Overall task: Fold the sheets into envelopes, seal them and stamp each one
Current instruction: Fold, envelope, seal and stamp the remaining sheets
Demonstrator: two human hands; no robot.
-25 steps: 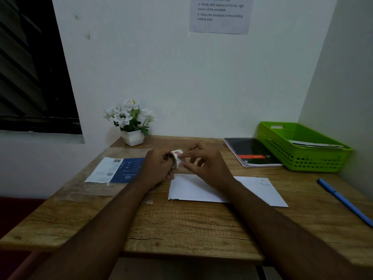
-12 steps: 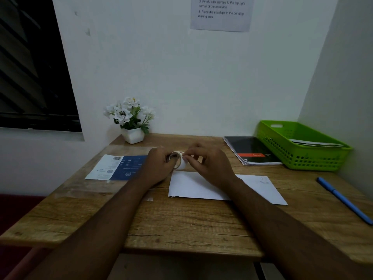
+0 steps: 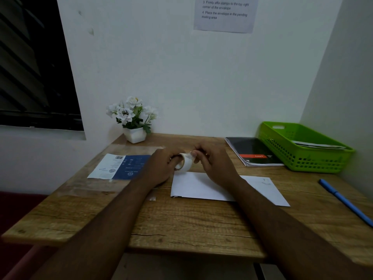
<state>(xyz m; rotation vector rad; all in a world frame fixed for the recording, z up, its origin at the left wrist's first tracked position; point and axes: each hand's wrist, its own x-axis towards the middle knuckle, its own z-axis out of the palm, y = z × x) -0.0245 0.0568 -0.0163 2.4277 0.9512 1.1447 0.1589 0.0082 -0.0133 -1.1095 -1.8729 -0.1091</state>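
A small white roll of tape [image 3: 185, 162] hangs just above the far edge of a white folded envelope [image 3: 197, 185] lying on the wooden table [image 3: 181, 223]. My left hand [image 3: 161, 168] grips the roll from the left. The fingertips of my right hand [image 3: 214, 164] pinch at the roll's top right, where a loose end seems to lift. A blue and white printed sheet [image 3: 121, 166] lies flat to the left of my hands.
A white pot of white flowers [image 3: 133, 120] stands at the back against the wall. A black notebook [image 3: 252, 152] and a green basket [image 3: 302, 146] holding papers sit at the back right. A blue pen [image 3: 345, 201] lies near the right edge. A notice [image 3: 225, 13] hangs on the wall.
The roll has turned in my hands, so its open core now faces down-left; a red mark seen on it earlier is hidden. My hands stay in the same place.
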